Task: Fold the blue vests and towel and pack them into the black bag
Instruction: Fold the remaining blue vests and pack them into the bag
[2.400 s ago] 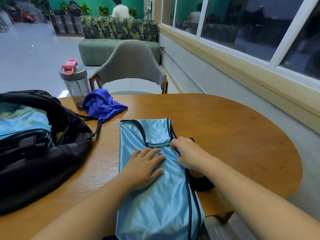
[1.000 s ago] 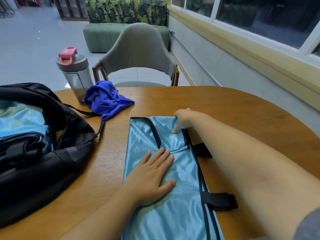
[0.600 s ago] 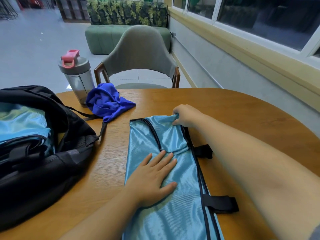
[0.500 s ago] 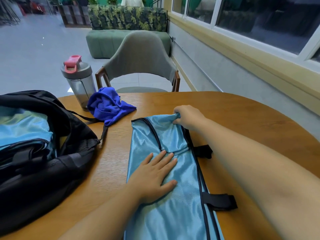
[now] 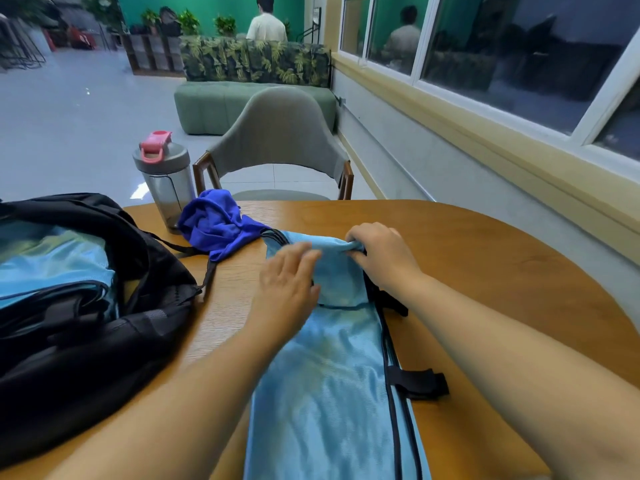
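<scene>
The right hand (image 5: 379, 252) has lifted the light blue vest (image 5: 329, 368)'s far end and folded it back toward 6 o'clock, while the left hand (image 5: 287, 275) slid toward 12 o'clock onto the fold.

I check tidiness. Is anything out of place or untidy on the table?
Yes: the dark blue cloth lies crumpled, unfolded, beside the water bottle. The black bag gapes open.

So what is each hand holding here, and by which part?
The right hand grips the shiny light-blue mesh vest at its far end, pulling it back over itself. The left hand rests on the vest's left edge, fingers nearly straight, gripping nothing.
</scene>
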The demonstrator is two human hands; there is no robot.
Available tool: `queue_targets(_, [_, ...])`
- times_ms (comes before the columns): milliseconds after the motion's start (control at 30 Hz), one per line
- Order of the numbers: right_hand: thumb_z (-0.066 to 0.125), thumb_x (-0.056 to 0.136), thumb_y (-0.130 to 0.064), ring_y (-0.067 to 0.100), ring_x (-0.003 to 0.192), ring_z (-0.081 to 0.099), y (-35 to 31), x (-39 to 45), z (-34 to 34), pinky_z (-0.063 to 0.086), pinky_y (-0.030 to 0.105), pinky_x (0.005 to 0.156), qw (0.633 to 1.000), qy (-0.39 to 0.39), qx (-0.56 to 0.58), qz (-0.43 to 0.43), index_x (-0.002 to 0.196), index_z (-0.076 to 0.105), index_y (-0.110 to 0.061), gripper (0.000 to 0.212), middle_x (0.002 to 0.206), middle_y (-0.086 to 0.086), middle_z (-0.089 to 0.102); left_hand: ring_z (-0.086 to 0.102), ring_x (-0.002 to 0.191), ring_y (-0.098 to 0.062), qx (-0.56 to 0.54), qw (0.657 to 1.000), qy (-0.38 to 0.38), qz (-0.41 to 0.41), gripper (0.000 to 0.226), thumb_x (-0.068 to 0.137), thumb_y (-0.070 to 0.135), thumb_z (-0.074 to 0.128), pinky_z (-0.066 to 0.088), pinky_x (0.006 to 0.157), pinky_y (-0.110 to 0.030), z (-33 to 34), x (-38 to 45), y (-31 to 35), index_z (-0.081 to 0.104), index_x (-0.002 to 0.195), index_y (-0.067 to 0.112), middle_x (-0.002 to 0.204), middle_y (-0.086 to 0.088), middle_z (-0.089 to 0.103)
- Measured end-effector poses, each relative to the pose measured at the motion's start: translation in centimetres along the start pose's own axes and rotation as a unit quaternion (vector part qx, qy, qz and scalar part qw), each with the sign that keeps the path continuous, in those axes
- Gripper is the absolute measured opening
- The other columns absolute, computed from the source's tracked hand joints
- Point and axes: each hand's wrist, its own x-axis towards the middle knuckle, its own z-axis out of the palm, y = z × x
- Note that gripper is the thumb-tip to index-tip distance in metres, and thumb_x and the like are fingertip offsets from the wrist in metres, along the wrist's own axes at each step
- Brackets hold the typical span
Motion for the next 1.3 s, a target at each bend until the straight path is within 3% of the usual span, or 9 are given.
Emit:
queue_targets(100, [0.067,0.082,-0.005,0.025,0.083,0.054,-0.5,-1.6,-0.3,0.042,0.039,0.08,0.998,0.03,0.007,-0.049,0.089,0.066,-0.011,0.01,0.087,0.002,0.065,0.029,0.136,-0.026,0.112,0.989,-0.079,-0.055,0.093,0.063,0.029,0.082,0.027,0.106,-0.05,-2.0,2.1,-0.2,0.032,0.142,0.019,0.148,-0.006,0.032])
queue_targets(200, [0.074,0.071,0.003,0.027,0.074,0.058,-0.8,-3.0,-0.7,0.045,0.039,0.071,0.993,0.057,0.007,-0.105,0.082,0.066,-0.01,0.019,0.081,0.002,0.065,0.031,0.136,-0.022,0.16,0.969,-0.174,-0.077,0.051,0.086,0.034,0.062,0.003,0.112,-0.048,-3.6,3.3,-0.1,0.044,0.133,0.025,0.137,0.001,0.047])
queue_targets(267, [0.074,0.067,0.006,0.027,0.073,0.059,-1.0,-3.8,-1.2,0.044,0.037,0.07,0.989,0.06,0.007,-0.132,0.08,0.065,-0.01,0.023,0.08,0.001,0.065,0.052,0.11,-0.024,0.161,0.974,-0.154,-0.051,0.02,0.084,0.028,0.064,0.012,0.109,-0.048,-4.5,2.8,0.2,0.06,0.102,0.021,0.102,0.0,0.062])
queue_targets(367, [0.075,0.064,0.006,0.026,0.075,0.06,-1.3,-6.0,-2.1,0.048,0.038,0.074,0.984,0.051,0.006,-0.173,0.08,0.064,-0.011,0.026,0.081,0.001,0.065,0.058,0.071,-0.026,0.156,0.984,-0.09,0.011,0.027,0.055,0.016,0.08,0.035,0.087,-0.041,-5.6,0.2,1.0,0.059,0.072,0.019,0.069,0.001,0.058])
queue_targets(667, [0.083,0.058,-0.007,0.015,0.096,0.057,-0.7,-14.7,-0.9,0.048,0.029,0.084,0.966,-0.019,0.003,-0.259,0.107,0.051,-0.023,0.061,0.098,-0.002,0.066,0.053,0.062,-0.02,0.031,0.987,-0.117,0.106,0.047,0.044,0.018,0.081,0.027,0.062,-0.03,-4.6,-9.8,3.4,0.052,0.08,0.026,0.07,0.006,0.053])
queue_targets(867, [0.081,0.068,-0.034,0.009,0.139,0.025,1.4,-16.0,0.4,0.019,0.037,0.115,0.988,-0.103,0.012,-0.111,0.142,0.025,-0.032,0.092,0.146,-0.008,0.038,0.047,0.069,-0.013,-0.038,0.992,-0.1,0.064,0.027,0.058,0.02,0.068,0.027,0.064,-0.025,-4.3,-12.0,3.8,0.057,0.082,0.026,0.073,0.009,0.053])
queue_targets(1033, [0.054,0.077,0.009,0.005,0.146,-0.003,0.8,-13.6,0.6,-0.002,0.042,0.12,0.99,-0.139,-0.011,-0.005,0.15,0.015,-0.03,0.091,0.157,-0.013,0.016,0.043,0.071,-0.012,-0.042,0.994,-0.074,0.061,0.012,0.078,0.031,0.051,0.026,0.065,-0.024,-3.7,-12.8,3.9,0.06,0.085,0.026,0.075,0.008,0.053])
queue_targets(1133, [0.038,0.076,0.023,0.01,0.147,-0.002,0.2,-11.6,1.0,-0.007,0.043,0.12,0.986,-0.16,-0.014,0.052,0.149,0.021,-0.033,0.094,0.158,-0.012,0.016,0.041,0.072,-0.01,-0.049,0.994,-0.075,0.057,0.013,0.082,0.034,0.05,0.025,0.065,-0.023,-3.6,-13.0,3.8,0.06,0.089,0.028,0.076,0.009,0.053])
queue_targets(1300, [0.029,0.094,-0.006,0.017,0.128,0.04,0.5,-8.5,2.5,0.016,0.039,0.109,0.958,-0.222,0.042,0.175,0.122,0.053,-0.042,0.052,0.131,-0.009,0.054,0.043,0.072,-0.01,-0.064,0.993,-0.089,0.044,0.015,0.086,0.035,0.049,0.026,0.066,-0.021,-3.7,-13.1,3.8,0.061,0.092,0.029,0.077,0.009,0.052])
